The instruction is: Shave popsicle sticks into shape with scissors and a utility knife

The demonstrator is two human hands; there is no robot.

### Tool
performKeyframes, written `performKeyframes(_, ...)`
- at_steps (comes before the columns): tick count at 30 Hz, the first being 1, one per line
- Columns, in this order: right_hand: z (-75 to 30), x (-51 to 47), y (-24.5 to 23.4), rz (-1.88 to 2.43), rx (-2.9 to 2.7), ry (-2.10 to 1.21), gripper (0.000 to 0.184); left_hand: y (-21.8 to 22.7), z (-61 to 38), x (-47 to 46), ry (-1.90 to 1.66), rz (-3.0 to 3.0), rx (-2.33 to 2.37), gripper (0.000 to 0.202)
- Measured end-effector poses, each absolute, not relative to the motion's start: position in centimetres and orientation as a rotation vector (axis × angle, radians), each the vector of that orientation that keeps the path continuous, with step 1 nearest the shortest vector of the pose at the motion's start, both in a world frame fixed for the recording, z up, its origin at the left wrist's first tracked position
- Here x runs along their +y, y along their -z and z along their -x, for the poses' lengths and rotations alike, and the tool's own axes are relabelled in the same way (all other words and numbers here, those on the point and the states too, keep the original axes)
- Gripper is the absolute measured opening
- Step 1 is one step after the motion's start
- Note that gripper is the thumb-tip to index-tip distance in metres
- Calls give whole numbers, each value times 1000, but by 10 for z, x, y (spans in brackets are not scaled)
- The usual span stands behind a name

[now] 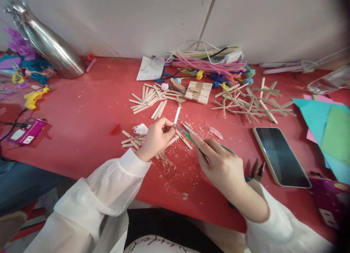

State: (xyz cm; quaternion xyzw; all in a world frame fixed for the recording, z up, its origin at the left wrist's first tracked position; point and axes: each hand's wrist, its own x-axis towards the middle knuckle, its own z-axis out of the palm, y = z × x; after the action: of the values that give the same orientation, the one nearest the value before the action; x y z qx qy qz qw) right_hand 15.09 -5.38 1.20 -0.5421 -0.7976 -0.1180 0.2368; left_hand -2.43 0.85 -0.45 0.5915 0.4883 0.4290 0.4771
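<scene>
Thin pale wooden craft stick (177,115) is pinched upright in the left hand (155,136) over the red table (82,114). Right hand (218,165) grips green-handled scissors (188,131), blades on its lower end. Wood shavings (169,160) everywhere, plenty of uncut sticks (149,98) left.

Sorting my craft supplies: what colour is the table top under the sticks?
Red; the table shows it plainly in the head view.
</scene>
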Motion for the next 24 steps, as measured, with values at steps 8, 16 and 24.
performKeyframes(8,-160,-42,-16,1601,-1603,-1202,49,13,26,9,-1061,-1858,1362,9)
performKeyframes(16,-163,-38,-17,1587,-1595,-1036,49,13,26,12,-1049,-1731,1300,10)
performKeyframes(24,-157,-47,-24,1579,-1829,-878,45,10,24,13,-1072,-1452,1177,13)
